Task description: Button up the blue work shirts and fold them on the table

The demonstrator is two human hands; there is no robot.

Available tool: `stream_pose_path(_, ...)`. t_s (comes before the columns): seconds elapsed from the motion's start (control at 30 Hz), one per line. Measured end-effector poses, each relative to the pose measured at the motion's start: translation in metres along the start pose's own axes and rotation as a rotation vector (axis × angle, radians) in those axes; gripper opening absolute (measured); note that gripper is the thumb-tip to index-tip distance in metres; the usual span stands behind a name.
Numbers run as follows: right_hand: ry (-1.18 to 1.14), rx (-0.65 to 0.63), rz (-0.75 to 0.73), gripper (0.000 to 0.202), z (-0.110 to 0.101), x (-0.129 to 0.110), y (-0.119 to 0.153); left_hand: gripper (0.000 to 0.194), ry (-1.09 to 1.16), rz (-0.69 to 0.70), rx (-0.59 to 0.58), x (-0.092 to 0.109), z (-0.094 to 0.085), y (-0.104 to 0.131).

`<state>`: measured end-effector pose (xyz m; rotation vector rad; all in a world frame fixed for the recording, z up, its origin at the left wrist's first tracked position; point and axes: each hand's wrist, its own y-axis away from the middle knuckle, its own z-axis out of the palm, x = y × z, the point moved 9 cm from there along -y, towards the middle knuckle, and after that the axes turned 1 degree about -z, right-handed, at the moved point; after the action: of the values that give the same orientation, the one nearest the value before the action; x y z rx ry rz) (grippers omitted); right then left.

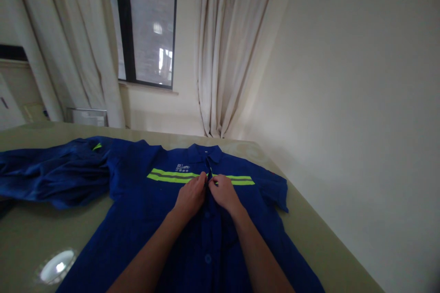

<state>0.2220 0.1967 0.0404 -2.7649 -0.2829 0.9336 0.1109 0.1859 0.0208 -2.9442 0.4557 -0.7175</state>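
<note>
A blue short-sleeved work shirt (pixel 147 210) lies spread face up, its collar (pixel 205 153) pointing away from me. Across its chest runs a yellow-green reflective stripe (pixel 172 176), with a small white logo above it. At the front opening, level with the stripe, my left hand (pixel 193 194) pinches one edge of the shirt. My right hand (pixel 224 192) grips the placket just beside it, fingers closed. Any button between the fingertips is hidden. Lower on the placket, dark buttons (pixel 207 258) show below my hands.
The shirt rests on a greenish, glossy table (pixel 309 233). More crumpled blue clothing (pixel 58 174) lies at the left. A white wall (pixel 360 123) borders the table's right side. Beyond the far edge are beige curtains (pixel 223 55) and a dark-framed window (pixel 151 23).
</note>
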Motion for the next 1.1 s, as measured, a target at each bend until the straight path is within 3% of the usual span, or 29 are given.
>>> stream_pose_path(0.23, -0.053, -0.071, 0.006, 0.018, 0.004, 0.008, 0.002, 0.014, 0.081, 0.007, 0.016, -0.005, 0.004, -0.003)
stream_pose_path(0.47, 0.114, -0.007, 0.03, 0.015, 0.003, 0.008, 0.003, 0.022, 0.283, -0.042, 0.082, -0.017, -0.002, -0.012)
stream_pose_path(0.57, 0.131, 0.017, 0.062, 0.012, 0.004, 0.012, 0.004, 0.015, 0.384, -0.065, 0.097, -0.025, 0.0, -0.016)
stream_pose_path(0.73, -0.133, 0.015, 0.108, 0.005, 0.007, 0.027, 0.003, 0.018, 0.479, -0.038, 0.085, -0.032, 0.007, -0.019)
stream_pose_path(0.9, -0.29, -0.007, 0.211, 0.005, 0.02, 0.048, -0.001, 0.014, 0.42, 0.062, 0.054, -0.023, 0.006, -0.017)
stream_pose_path(1.1, -0.347, -0.019, 0.287, 0.009, 0.03, 0.058, -0.001, 0.024, 0.214, 0.162, 0.062, -0.004, 0.005, -0.004)
